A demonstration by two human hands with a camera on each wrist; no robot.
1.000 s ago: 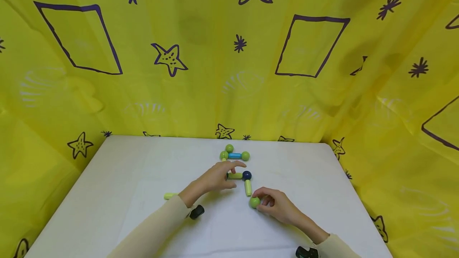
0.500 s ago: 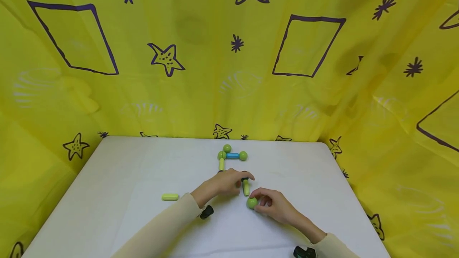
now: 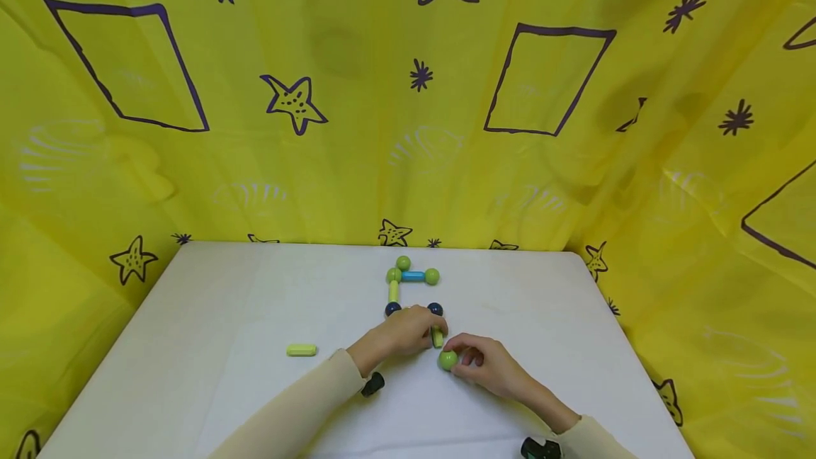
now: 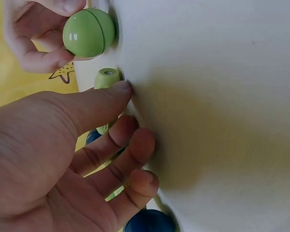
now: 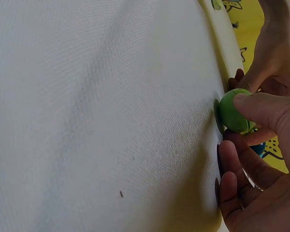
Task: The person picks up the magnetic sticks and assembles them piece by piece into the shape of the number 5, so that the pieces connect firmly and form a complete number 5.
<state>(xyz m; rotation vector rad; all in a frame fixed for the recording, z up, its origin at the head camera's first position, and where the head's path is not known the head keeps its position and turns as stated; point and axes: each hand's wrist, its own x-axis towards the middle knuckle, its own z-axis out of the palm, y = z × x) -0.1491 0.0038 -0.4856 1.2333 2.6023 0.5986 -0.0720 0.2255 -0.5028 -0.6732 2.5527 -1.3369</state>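
My right hand point(image 3: 487, 365) pinches a glossy green ball point(image 3: 448, 360) between thumb and fingers, low over the white tabletop. Just beyond it, the left hand point(image 3: 408, 331) has thumb and forefinger on either side of a short yellow-green rod point(image 3: 437, 338). In the left wrist view the rod's free end point(image 4: 108, 75) points toward the green ball point(image 4: 88, 33), with a small gap between. A dark blue ball point(image 3: 435, 309) sits at the rod's far end. Another dark blue ball point(image 3: 392, 309) shows past the left knuckles; the piece between these balls is mostly hidden by that hand.
Farther back, a yellow-green rod point(image 3: 393, 292) leads to a green ball point(image 3: 394, 275), joined by a blue rod point(image 3: 413, 276) to another green ball point(image 3: 432, 276). A loose yellow-green rod point(image 3: 302, 350) lies left. A yellow patterned curtain point(image 3: 357, 176) surrounds the table.
My left hand has moved right and slightly nearer, from above the middle rod to the rod by the green ball, its fingers closing there. The right hand keeps its hold on the ball.
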